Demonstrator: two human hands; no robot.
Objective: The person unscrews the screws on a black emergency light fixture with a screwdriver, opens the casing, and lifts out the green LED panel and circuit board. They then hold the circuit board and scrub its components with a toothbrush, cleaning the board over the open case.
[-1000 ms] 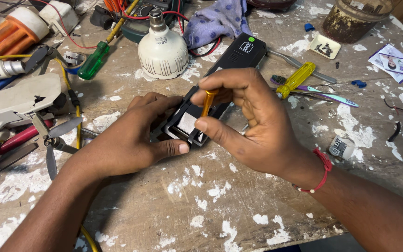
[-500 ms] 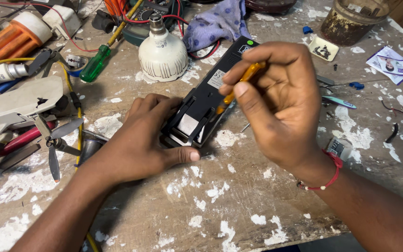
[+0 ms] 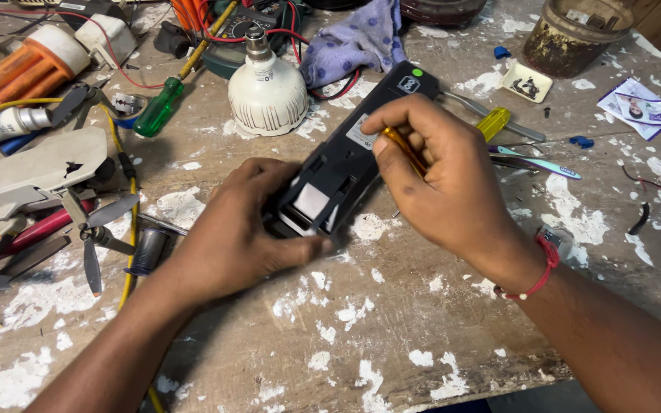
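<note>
Right hand [image 3: 453, 183] now further up the black device [image 3: 346, 172] than half a second ago, tool tip moved from the near end toward the labelled middle section. Device itself swung slightly, long axis now running from the left palm up toward the bulb [image 3: 268, 92] and the purple cloth [image 3: 357, 42]. Likely meaning: work shifted from one spot on the casing to another, probably the next fastener or seam, though no screw head visible.

Left hand [image 3: 231, 229]: grip closed around the near end of the device, thumb laid along its lower edge, fingers hidden behind the casing, pinning it flat to the tabletop [image 3: 392, 336].

Right hand: grip pressed together on a thin orange screwdriver [image 3: 399, 145], thumb and forefinger pinching the handle, shaft angled down onto the device's top face; tip hidden under the fingers.

Device between the 2 hands, touching both, lying on the paint-flecked tabletop, far end free and pointing away.

Around it: a yellow-handled tool [image 3: 495, 122] and tweezers [image 3: 529, 162] just right of the right hand, a green screwdriver [image 3: 158, 111] near the bulb, a grey drone [image 3: 47, 172] with folded propellers well to the left.
</note>
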